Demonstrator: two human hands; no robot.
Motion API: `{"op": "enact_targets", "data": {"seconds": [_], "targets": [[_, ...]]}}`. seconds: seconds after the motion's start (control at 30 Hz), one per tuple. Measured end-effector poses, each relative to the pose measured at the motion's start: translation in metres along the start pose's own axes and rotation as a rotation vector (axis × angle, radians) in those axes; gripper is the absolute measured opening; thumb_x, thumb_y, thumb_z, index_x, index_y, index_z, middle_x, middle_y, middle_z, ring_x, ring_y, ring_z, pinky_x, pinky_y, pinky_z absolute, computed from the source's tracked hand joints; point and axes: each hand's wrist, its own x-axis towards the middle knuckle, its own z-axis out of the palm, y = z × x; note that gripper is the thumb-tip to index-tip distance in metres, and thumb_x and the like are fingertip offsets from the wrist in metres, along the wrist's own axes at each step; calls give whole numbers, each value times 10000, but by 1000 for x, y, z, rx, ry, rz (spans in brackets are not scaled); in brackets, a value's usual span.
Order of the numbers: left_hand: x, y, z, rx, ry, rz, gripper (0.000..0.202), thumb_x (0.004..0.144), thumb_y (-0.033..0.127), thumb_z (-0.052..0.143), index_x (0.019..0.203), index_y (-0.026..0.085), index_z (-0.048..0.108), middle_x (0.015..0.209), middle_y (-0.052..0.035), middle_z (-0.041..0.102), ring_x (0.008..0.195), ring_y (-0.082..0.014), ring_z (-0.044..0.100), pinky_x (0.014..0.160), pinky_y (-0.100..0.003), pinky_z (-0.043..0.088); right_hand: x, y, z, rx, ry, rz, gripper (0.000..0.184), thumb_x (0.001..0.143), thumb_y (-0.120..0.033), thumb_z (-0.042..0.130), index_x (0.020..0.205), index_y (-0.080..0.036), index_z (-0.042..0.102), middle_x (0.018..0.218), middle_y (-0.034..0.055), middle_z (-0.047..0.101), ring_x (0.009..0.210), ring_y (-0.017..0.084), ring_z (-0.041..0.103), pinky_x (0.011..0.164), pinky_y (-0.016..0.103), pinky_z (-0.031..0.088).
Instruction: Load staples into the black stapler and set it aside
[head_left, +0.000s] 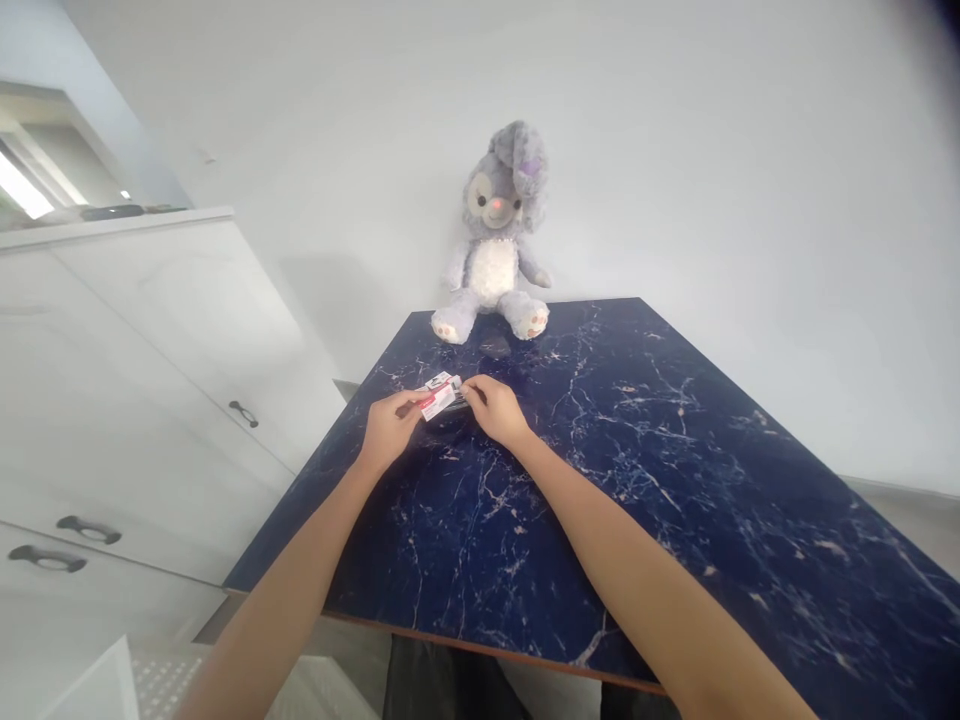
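Note:
A small red-and-white box [439, 394] is held just above the dark blue marbled table [675, 470]. My left hand [388, 427] grips its near left end with closed fingers. My right hand [491, 408] pinches its right end, fingers curled. Both arms reach forward over the table's near edge. What is inside the box is hidden.
A grey and white plush rabbit [497, 240] sits at the table's far edge against the white wall. White drawers with dark handles [88, 529] stand to the left. A white object with a perforated top [142, 680] lies below the near left corner.

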Motion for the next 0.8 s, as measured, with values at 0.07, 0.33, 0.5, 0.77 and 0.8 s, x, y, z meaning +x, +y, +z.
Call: {"op": "enact_targets", "data": {"seconds": [0.07, 0.33, 0.5, 0.77, 0.8], "targets": [[-3, 4, 3, -5, 1, 25, 227, 849, 319, 657, 1021, 251, 789, 1010, -48, 769, 815, -229, 707, 805, -375, 571, -2, -2, 1, -18, 11, -63, 246, 994, -348, 481, 983, -230, 697, 974, 46, 713, 900, 187, 647, 868, 293, 475], [6, -8, 10, -439, -46, -265, 361, 743, 409, 794, 1023, 187, 747, 961, -63, 756, 708, -168, 675, 679, -326, 584, -8, -11, -1, -29, 88, -23, 286, 1007, -380, 462, 1073, -254, 709, 1082, 58, 716, 1006, 202, 649, 899, 306, 512], [5, -8, 9, -541, -77, -336, 392, 725, 405, 824, 1033, 181, 733, 968, -64, 744, 678, -137, 670, 652, -292, 573, -5, -6, -1, -31, 128, 25, 252, 976, -393, 536, 1081, -254, 718, 1018, 43, 736, 868, 187, 660, 860, 307, 519], [1, -1, 15, -689, -62, -352, 322, 709, 323, 854, 970, 189, 720, 1059, -60, 737, 932, -186, 693, 716, -264, 585, -5, -5, 0, 0, 108, -95, 281, 998, -357, 511, 1125, -224, 723, 1114, 68, 719, 885, 174, 675, 773, 284, 557], [1, -1, 15, -719, -61, -362, 313, 707, 307, 858, 961, 188, 719, 1057, -59, 737, 952, -189, 693, 731, -263, 586, -6, -5, 0, -13, 102, -109, 289, 1001, -349, 504, 1153, -227, 717, 1144, 72, 709, 914, 178, 677, 789, 288, 563]]}}
